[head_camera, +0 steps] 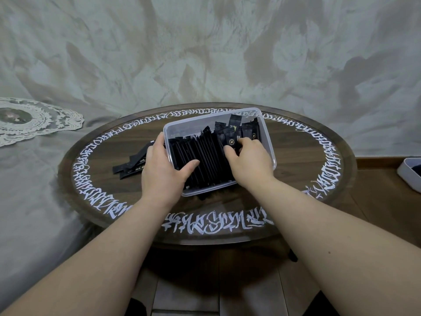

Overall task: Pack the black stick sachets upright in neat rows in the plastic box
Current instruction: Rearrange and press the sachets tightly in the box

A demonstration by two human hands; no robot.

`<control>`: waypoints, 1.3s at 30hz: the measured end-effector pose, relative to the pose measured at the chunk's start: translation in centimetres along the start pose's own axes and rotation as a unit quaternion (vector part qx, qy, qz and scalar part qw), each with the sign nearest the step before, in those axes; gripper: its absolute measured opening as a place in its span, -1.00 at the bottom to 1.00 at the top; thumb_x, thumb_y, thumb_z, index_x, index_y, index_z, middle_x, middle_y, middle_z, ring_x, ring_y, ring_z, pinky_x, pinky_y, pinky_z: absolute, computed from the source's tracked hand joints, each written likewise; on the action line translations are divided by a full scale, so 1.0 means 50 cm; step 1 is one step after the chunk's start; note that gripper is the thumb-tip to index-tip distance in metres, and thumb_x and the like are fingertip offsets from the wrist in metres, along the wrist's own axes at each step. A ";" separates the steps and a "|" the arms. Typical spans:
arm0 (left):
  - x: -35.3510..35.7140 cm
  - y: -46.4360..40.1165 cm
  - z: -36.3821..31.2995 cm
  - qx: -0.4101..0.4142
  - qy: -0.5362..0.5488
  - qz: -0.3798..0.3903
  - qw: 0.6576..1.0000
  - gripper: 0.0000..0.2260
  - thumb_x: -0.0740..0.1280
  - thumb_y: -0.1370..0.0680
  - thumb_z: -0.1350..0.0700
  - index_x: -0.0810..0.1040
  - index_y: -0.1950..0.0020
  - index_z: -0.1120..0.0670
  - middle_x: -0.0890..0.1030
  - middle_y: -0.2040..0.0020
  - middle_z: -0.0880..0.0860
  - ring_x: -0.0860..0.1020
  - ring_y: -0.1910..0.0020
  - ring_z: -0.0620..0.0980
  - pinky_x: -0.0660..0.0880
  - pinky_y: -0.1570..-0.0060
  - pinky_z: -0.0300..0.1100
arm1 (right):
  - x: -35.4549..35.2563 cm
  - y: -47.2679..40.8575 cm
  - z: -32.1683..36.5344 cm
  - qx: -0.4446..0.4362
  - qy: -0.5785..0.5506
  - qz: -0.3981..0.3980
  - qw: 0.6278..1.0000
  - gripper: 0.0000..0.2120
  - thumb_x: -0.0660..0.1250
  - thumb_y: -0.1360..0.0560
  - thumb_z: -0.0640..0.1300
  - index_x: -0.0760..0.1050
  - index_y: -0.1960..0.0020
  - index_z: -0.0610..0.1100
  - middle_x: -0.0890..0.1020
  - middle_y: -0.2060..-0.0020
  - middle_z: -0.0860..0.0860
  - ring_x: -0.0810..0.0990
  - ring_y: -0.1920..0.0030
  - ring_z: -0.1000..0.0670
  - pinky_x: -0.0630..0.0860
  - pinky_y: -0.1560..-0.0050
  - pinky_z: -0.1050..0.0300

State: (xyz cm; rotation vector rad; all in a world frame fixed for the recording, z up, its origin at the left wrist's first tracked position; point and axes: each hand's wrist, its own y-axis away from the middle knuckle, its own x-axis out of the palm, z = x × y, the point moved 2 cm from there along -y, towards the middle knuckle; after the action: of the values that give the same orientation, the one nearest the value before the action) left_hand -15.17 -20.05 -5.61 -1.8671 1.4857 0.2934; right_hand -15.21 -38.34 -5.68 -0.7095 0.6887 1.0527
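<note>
Draped across the background, a grey-green marbled cloth [205, 53], with a white lace doily [34, 120] lying at far left. In front of it, a round dark wooden table [296, 165] ringed with white calligraphic lettering, standing on a wood-plank floor [189, 293]. At far right, the corner of a white tray [410, 174], cut off by the frame edge. Near the middle of the table, a clear plastic box [268, 142], partly filled with black stick sachets [205, 156]: a tight upright row on its left side, a looser, uneven cluster toward the far right. Left of the box, a few loose sachets [132, 166] lying flat on the tabletop. Gripping the box's left wall, the left hand [164, 169], thumb inside against the packed row, fingers curled round the outside. Reaching into the right side of the box, the right hand [248, 160], fingers bent down among the standing sachets; whether pinching one, cannot tell.
</note>
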 end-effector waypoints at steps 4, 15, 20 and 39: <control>-0.001 0.002 0.002 0.006 0.002 0.003 1.000 -0.28 0.53 -0.36 -0.01 0.26 -0.43 -0.09 0.36 -0.11 -0.14 0.41 -0.21 -0.07 0.32 -0.11 -0.19 | -0.002 -0.005 0.007 -0.012 -0.061 -0.001 0.998 -0.61 0.21 -0.56 0.06 0.36 -0.34 -0.07 0.43 -0.19 -0.07 0.45 0.02 -0.05 0.34 0.06 0.11; 0.004 -0.001 0.008 0.001 -0.002 -0.002 1.000 -0.24 0.55 -0.33 -0.03 0.24 -0.44 -0.09 0.37 -0.13 -0.14 0.44 -0.18 -0.07 0.38 -0.12 -0.15 | 0.003 0.019 0.016 -0.114 -0.022 0.046 0.992 -0.41 0.09 -0.59 0.18 0.15 -0.49 -0.13 0.42 -0.37 -0.08 0.38 -0.35 -0.13 0.36 -0.26 -0.03; 0.005 -0.001 0.008 -0.001 -0.007 -0.003 1.000 -0.25 0.54 -0.36 -0.02 0.24 -0.45 -0.06 0.43 -0.23 -0.04 0.46 -0.21 -0.01 0.44 -0.18 0.00 | 0.012 0.021 0.012 -0.135 0.058 0.074 0.986 -0.24 0.19 -0.52 0.26 -0.01 -0.53 -0.09 0.37 -0.40 -0.06 0.32 -0.37 -0.12 0.35 -0.26 -0.06; 0.006 -0.003 0.008 -0.002 -0.021 0.008 1.000 -0.22 0.52 -0.38 -0.04 0.18 -0.49 -0.09 0.44 -0.23 -0.02 0.48 -0.16 0.03 0.47 -0.16 0.08 | -0.018 0.015 -0.013 -0.056 -0.049 0.018 0.997 -0.72 0.18 -0.59 -0.01 0.58 -0.10 -0.14 0.65 0.09 -0.04 0.57 0.01 -0.06 0.43 0.09 0.14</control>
State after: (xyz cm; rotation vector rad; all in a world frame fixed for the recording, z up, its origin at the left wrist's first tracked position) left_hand -14.82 -20.00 -6.03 -1.8405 1.4739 0.3414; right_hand -16.29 -39.08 -5.48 -0.7378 0.5630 1.1591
